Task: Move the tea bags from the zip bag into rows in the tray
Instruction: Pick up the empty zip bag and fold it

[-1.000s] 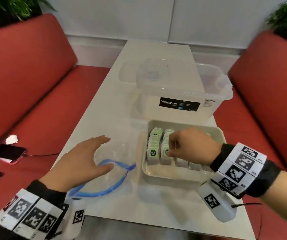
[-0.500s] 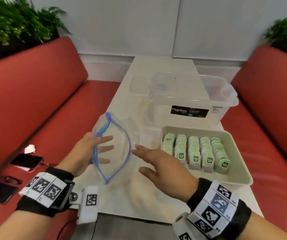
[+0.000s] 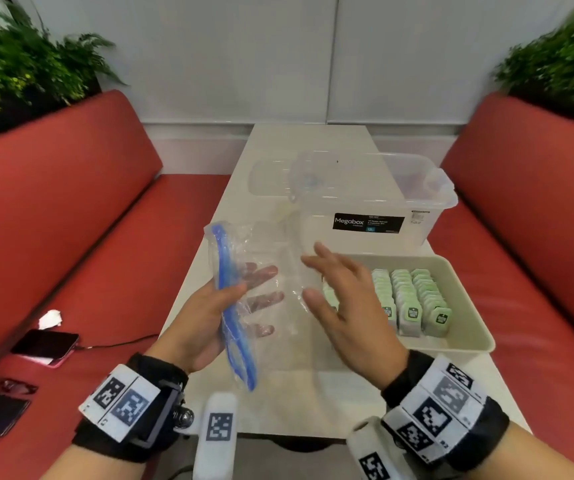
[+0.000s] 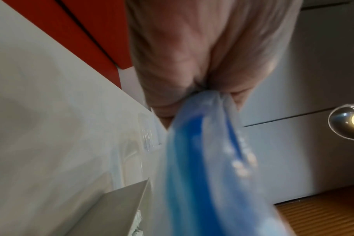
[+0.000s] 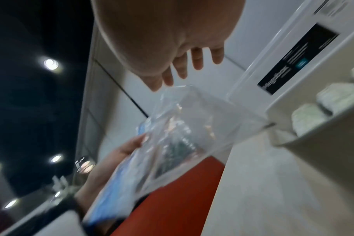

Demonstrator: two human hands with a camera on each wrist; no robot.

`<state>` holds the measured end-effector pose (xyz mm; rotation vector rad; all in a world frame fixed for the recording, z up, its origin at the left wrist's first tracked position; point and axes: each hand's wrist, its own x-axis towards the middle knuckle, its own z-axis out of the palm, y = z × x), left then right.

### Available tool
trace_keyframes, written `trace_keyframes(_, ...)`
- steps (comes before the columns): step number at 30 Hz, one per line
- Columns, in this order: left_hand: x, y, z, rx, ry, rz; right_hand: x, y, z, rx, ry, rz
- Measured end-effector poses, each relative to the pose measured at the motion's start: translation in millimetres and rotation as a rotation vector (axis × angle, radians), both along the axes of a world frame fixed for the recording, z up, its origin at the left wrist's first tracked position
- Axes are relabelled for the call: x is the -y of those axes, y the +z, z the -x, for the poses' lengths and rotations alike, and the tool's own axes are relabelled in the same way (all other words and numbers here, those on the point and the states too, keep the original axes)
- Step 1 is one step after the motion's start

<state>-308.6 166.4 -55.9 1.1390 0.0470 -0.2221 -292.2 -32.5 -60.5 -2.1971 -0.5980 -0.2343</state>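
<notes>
The clear zip bag (image 3: 273,268) with a blue zip strip is held upright above the table and looks empty. My left hand (image 3: 209,317) pinches it at the zip, thumb in front, fingers showing through the plastic behind. My right hand (image 3: 344,299) is open with spread fingers at the bag's right side; I cannot tell if it touches. Green-labelled tea bags (image 3: 413,299) stand in rows in the beige tray (image 3: 451,348) on the right. The left wrist view shows the zip bag (image 4: 202,159) pinched in the left hand (image 4: 192,55). The right wrist view shows the right hand (image 5: 172,39) over the zip bag (image 5: 182,127).
A clear Megabox tub (image 3: 382,202) stands behind the tray, its lid (image 3: 268,178) lying to its left. Red benches flank the narrow white table (image 3: 278,403). Phones (image 3: 46,346) and a cable lie on the left bench.
My left hand has lifted the bag off the table and turned it upright. My right hand has left the tray and come across to the bag.
</notes>
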Motion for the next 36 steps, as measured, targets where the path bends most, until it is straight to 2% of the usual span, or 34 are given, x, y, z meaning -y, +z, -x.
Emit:
trace_keyframes(2,0,5,-1,0.013,-0.069,0.011,11,10,-6,-0.175,-0.097,-0.186)
trace_keyframes(5,6,10,-4,0.018,-0.176,0.005,20,21,-14,-0.560,-0.039,-0.501)
trace_keyframes(6,8,11,-6,0.014,-0.214,0.010,22,24,-15,-0.635,-0.006,-0.564)
trace_keyframes(8,8,11,-11,0.005,-0.293,-0.039,27,29,-15,-0.648,0.030,-0.601)
trace_keyframes(11,5,11,-18,0.004,-0.413,-0.270,36,34,-17,-0.543,-0.048,-0.598)
trace_keyframes(13,4,12,-20,0.016,-0.456,-0.345,42,35,-18,-0.533,-0.054,-0.631)
trace_keyframes(16,4,12,-23,0.064,-0.388,-0.331,54,37,-17,-0.649,0.108,-0.671)
trace_keyframes(18,1,11,-25,0.104,-0.356,-0.272,59,39,-15,-0.674,0.139,-0.626)
trace_keyframes(21,0,8,-25,0.140,-0.309,-0.219,60,42,-12,-0.642,0.053,-0.598)
trace_keyframes(24,6,14,-19,0.173,-0.279,-0.317,58,41,-14,-0.614,-0.081,-0.656)
trace_keyframes(26,9,16,-19,0.220,-0.265,-0.345,59,40,-16,-0.699,-0.077,-0.735)
trace_keyframes(28,7,15,-23,0.252,-0.219,-0.402,60,39,-15,-0.904,-0.020,-0.770)
trace_keyframes(30,7,13,-22,0.303,-0.197,-0.479,58,35,-13,-1.005,0.017,-0.649)
trace_keyframes(33,12,14,-22,0.361,-0.227,-0.703,50,28,-12,-0.831,-0.118,-0.483)
trace_keyframes(36,23,12,-24,0.312,-0.263,-0.852,44,25,-15,-0.472,-0.258,-0.352)
